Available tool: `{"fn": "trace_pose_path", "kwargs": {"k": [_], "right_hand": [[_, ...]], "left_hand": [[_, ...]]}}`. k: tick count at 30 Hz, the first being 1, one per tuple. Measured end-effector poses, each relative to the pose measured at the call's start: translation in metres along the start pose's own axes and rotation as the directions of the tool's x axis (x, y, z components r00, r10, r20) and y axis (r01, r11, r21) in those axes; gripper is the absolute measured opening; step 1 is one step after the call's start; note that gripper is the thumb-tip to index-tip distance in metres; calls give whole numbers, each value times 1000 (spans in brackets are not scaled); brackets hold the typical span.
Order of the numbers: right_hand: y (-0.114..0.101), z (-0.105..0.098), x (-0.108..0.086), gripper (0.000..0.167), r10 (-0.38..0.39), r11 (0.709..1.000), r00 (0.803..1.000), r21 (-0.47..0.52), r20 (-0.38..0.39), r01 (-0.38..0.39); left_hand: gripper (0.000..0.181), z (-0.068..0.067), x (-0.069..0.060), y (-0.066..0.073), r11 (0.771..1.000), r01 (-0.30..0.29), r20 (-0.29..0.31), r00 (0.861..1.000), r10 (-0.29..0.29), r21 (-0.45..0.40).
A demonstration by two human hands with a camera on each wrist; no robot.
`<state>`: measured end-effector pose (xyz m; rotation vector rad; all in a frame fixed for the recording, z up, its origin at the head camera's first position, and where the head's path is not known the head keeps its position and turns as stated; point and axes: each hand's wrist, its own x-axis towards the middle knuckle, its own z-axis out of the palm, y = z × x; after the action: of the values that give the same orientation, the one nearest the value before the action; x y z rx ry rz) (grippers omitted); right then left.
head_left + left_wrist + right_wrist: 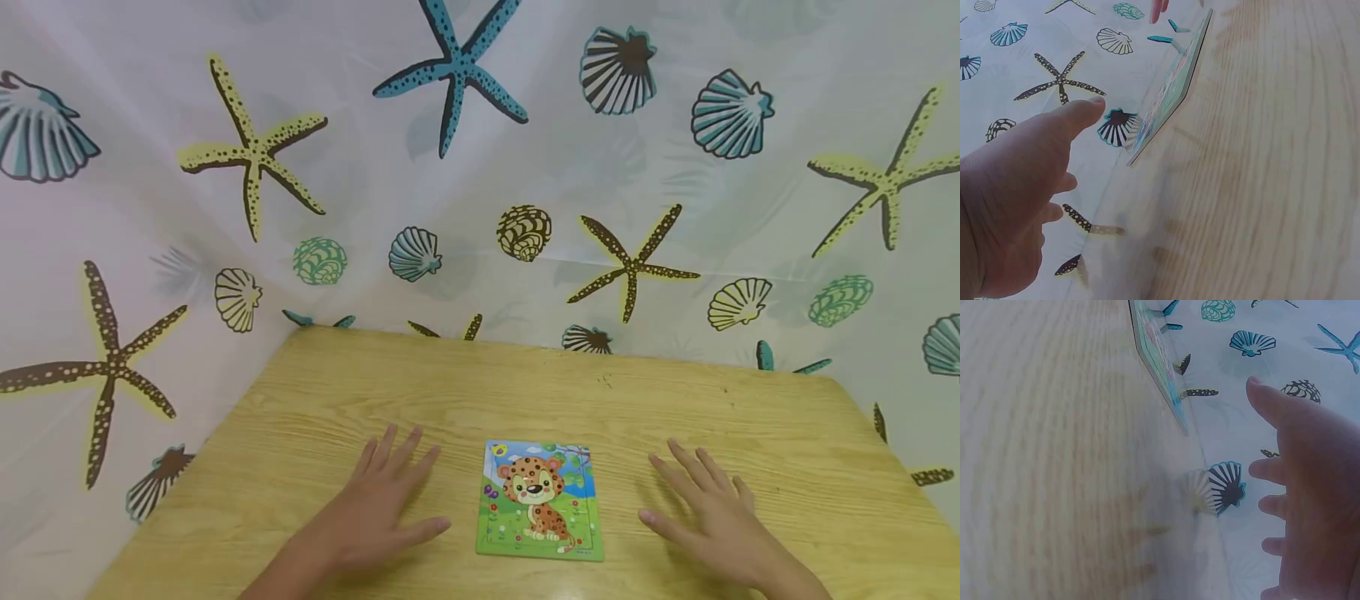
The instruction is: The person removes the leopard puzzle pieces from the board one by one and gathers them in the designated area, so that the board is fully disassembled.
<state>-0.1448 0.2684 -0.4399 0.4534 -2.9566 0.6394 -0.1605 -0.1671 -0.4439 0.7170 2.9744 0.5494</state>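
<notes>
A square picture puzzle (pixel 538 500) with a spotted cub on grass lies flat on the wooden table. To its left is the left hand (pixel 375 508), fingers spread, holding nothing. The right hand (pixel 712 521) is on the other side, also spread and apart from the puzzle. In the left wrist view the puzzle (pixel 1175 87) shows edge-on beyond the thumb of the left hand (pixel 1019 194). The right wrist view shows the puzzle (pixel 1157 359) at the top and the right hand (pixel 1319 494) at the right, its fingers apart.
The wooden table (pixel 420 383) extends behind and to both sides of the puzzle. A pale cloth (pixel 360 192) printed with starfish and shells hangs along the table's back and sides.
</notes>
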Motion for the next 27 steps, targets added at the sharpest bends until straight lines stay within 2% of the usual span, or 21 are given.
{"fn": "trace_pose_path", "kwargs": {"k": [3, 8, 11, 16, 21, 27], "right_hand": [[-5, 4, 4, 66, -12, 1000, 1000, -3, -9, 12], [-12, 8, 9, 63, -23, 1000, 1000, 17, -4, 23], [-16, 12, 12, 60, -35, 999, 999, 27, 5, 34], [-22, 18, 19, 56, -71, 994, 997, 84, 18, 70], [-29, 20, 27, 56, -92, 984, 994, 156, 61, 82], [-36, 25, 46, 58, -140, 958, 981, 268, 134, 100]], "left_hand": [[90, 3, 4, 4, 1000, 1, 43, 999, 0, -28], [87, 11, 9, 11, 991, 0, 98, 995, 14, -136], [81, 20, 13, 14, 978, -17, 133, 990, 46, -209], [74, 33, 24, 17, 950, -84, 181, 973, 143, -300], [72, 42, 30, 18, 930, -122, 192, 961, 198, -347], [68, 45, 30, 15, 929, -174, 158, 959, 235, -325]]}}
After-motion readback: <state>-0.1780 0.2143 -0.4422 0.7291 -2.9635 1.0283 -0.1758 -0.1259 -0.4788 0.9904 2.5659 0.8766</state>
